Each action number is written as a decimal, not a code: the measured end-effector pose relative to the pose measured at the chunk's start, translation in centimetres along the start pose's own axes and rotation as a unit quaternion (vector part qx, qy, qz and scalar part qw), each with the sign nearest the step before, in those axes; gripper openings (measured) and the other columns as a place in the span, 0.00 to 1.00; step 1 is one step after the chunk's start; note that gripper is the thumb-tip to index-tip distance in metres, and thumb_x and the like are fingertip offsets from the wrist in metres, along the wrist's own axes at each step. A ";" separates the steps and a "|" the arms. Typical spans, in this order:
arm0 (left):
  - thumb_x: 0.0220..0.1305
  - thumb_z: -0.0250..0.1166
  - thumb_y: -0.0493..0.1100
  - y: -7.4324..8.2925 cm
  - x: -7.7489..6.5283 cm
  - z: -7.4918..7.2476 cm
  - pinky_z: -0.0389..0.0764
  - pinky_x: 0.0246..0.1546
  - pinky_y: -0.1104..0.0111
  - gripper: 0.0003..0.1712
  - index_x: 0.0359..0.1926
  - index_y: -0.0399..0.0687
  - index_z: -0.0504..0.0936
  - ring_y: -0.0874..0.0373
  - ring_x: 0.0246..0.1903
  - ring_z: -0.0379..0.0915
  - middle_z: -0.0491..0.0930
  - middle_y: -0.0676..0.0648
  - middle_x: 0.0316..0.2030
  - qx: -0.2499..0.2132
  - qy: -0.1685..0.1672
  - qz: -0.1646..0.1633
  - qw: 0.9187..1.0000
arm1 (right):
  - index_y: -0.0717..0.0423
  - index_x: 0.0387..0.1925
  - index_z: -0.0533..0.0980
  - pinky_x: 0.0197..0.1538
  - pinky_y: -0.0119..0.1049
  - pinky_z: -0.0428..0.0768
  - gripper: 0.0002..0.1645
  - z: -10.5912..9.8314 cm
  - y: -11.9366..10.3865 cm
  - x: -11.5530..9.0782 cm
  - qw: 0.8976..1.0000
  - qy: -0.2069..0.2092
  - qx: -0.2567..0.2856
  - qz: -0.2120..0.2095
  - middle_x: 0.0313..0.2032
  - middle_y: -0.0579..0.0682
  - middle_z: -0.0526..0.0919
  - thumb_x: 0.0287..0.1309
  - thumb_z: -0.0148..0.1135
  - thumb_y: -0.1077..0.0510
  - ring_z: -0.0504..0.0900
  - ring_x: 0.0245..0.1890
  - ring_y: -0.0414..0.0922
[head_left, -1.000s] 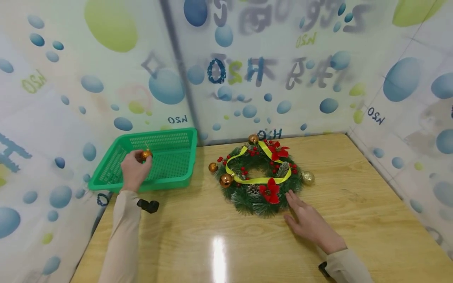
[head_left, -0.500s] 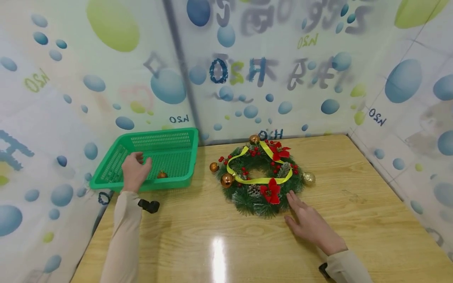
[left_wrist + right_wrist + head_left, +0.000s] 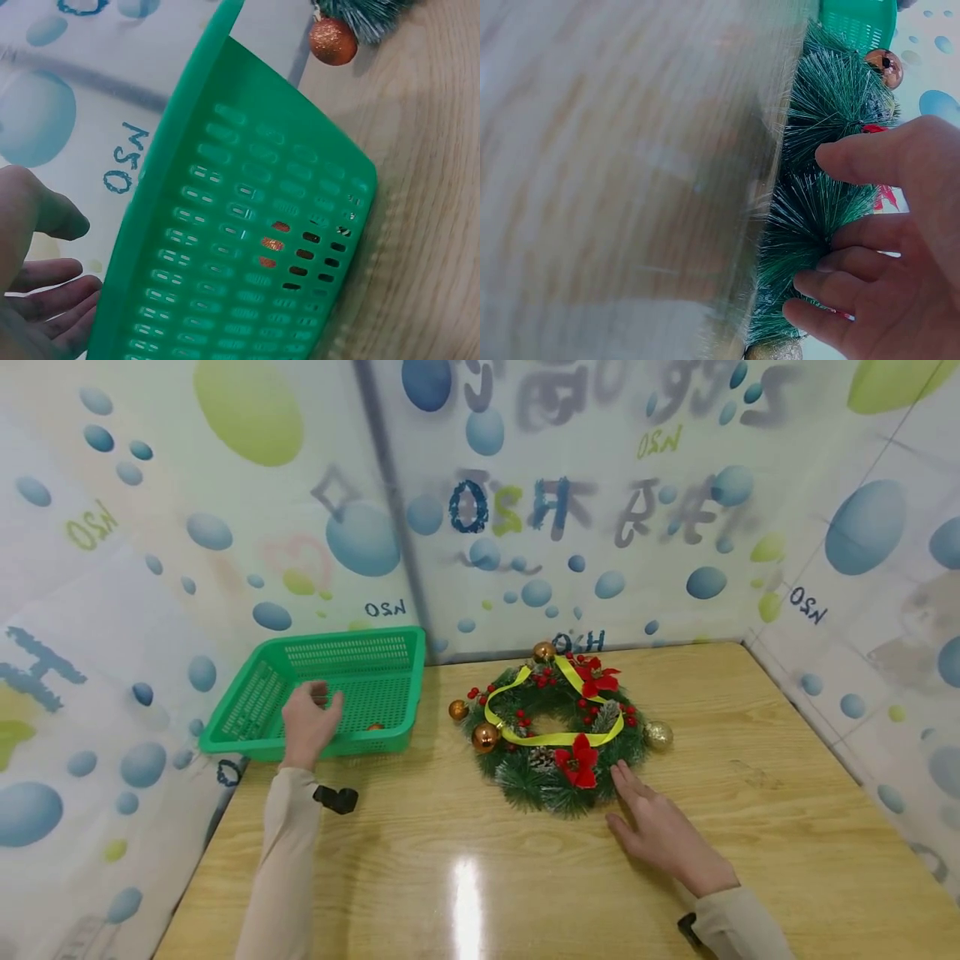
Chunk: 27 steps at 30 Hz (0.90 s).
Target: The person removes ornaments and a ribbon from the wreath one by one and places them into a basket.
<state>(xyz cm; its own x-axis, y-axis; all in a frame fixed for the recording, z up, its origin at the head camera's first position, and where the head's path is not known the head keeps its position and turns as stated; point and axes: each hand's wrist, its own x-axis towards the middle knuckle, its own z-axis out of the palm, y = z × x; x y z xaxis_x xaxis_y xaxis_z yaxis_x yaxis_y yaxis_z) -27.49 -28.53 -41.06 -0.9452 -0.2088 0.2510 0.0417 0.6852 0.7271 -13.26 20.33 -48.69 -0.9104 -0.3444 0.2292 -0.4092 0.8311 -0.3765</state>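
Over the front rim of the green plastic basket (image 3: 375, 742), my left hand (image 3: 309, 720) hovers with fingers loosely bent and nothing between them. An orange glittery bauble (image 3: 376, 727) lies inside the basket near its front wall; the left wrist view shows it through the slots. A green Christmas wreath (image 3: 525, 785) lies flat on the table, with red poinsettias (image 3: 577, 762), a yellow ribbon (image 3: 551, 739), a pine cone and red berries. At the wreath's front right edge, my right hand (image 3: 667, 831) rests its straight fingertips against the green needles.
Around the wreath sit a shiny copper bauble (image 3: 486, 737), an orange bauble (image 3: 458, 710), another copper one (image 3: 543, 652) at the back and a gold one (image 3: 658, 736) on the right. The wooden table (image 3: 525, 885) meets patterned wall sheets behind and at the sides.
My left hand has let go of the orange bauble, which dropped into the basket and rolled right along the front wall. My right hand stays at the wreath's edge.
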 end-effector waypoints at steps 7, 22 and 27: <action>0.76 0.55 0.47 0.1 -0.5 0.9 0.77 0.59 0.43 0.29 0.68 0.31 0.69 0.34 0.61 0.71 0.73 0.29 0.62 -0.013 -0.006 0.002 1.000 | 0.78 0.69 0.62 0.55 0.59 0.83 0.41 0.0 0.2 -0.1 1.000 0.000 -0.001 0.001 0.69 0.76 0.62 0.64 0.66 0.58 0.78 0.58 0.71; 0.75 0.58 0.46 1.5 -0.7 2.4 0.77 0.61 0.47 0.27 0.67 0.34 0.72 0.36 0.60 0.73 0.75 0.31 0.61 -0.043 -0.010 0.023 0.999 | 0.78 0.69 0.62 0.58 0.59 0.81 0.41 0.0 0.0 0.0 1.000 0.005 0.000 0.002 0.69 0.76 0.63 0.64 0.67 0.59 0.76 0.61 0.71; 0.75 0.59 0.46 2.3 -1.2 2.8 0.77 0.60 0.48 0.26 0.66 0.34 0.72 0.36 0.59 0.74 0.75 0.31 0.60 -0.050 -0.012 0.030 0.998 | 0.78 0.69 0.62 0.58 0.59 0.81 0.41 0.1 0.1 -0.1 1.000 0.004 0.000 0.001 0.69 0.76 0.63 0.64 0.67 0.58 0.75 0.61 0.70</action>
<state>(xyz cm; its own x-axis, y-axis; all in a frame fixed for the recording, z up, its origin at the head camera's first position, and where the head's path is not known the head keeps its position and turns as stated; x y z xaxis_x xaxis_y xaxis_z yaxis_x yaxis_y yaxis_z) -27.19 -24.80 -41.47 -0.9476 -0.1518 0.2810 0.1289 0.6233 0.7713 -13.23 20.37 -48.84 -0.9109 -0.3384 0.2362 -0.4069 0.8322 -0.3766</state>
